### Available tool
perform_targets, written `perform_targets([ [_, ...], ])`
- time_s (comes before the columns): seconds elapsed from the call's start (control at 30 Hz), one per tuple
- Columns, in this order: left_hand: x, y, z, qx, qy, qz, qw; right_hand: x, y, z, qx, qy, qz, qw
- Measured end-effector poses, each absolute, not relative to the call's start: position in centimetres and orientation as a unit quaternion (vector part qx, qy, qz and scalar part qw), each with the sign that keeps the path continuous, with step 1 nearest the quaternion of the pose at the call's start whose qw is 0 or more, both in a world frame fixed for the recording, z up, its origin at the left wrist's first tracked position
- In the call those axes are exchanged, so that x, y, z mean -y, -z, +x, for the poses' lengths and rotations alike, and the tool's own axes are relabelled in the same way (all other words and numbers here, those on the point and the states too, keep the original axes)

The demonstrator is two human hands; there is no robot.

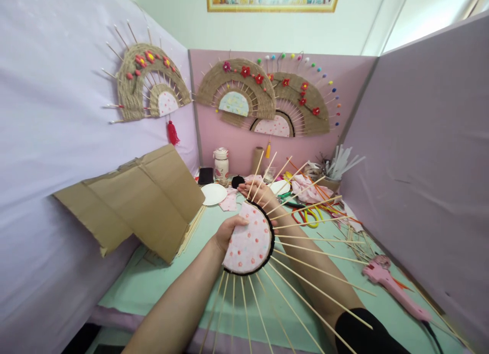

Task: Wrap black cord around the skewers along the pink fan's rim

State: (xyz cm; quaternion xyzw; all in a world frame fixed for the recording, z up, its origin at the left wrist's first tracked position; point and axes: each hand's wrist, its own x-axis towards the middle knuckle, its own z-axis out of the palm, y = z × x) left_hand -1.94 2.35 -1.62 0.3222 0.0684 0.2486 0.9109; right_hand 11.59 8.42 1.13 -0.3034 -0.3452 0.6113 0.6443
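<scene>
A half-round piece (250,237) covered in pink cloth with red spots is held in front of me, tilted. Black yarn (272,237) lines its curved edge, and thin wooden sticks (305,239) fan out from it. My left hand (229,230) grips the flat side, thumb on the cloth, the other fingers hidden behind. Beyond the upper sticks is my right hand (263,192), its fingertips at a small black yarn ball (237,182) and seemingly closed on it; sticks partly cover this hand.
Folded cardboard (141,201) leans at left. A pink glue gun (395,288), loose sticks, scissors (311,216) and a cup of white glue sticks (332,178) lie or stand at right. A bottle (221,164) stands at the back. Finished half-round hangings (244,89) decorate the partitions.
</scene>
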Motion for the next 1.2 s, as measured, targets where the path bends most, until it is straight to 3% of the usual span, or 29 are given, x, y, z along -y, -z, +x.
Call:
perform_targets([
  [0.47,-1.5,0.4,-1.5,-0.068,-0.306,0.321,0.893,-7.2,-3.1,14.2,0.338,-0.589,-0.283,0.677],
  [1.2,-1.5,1.0,-0.7,-0.039,-0.265,0.334,0.904,-6.0,-6.7,21.7,0.357,-0.525,-0.143,0.759],
])
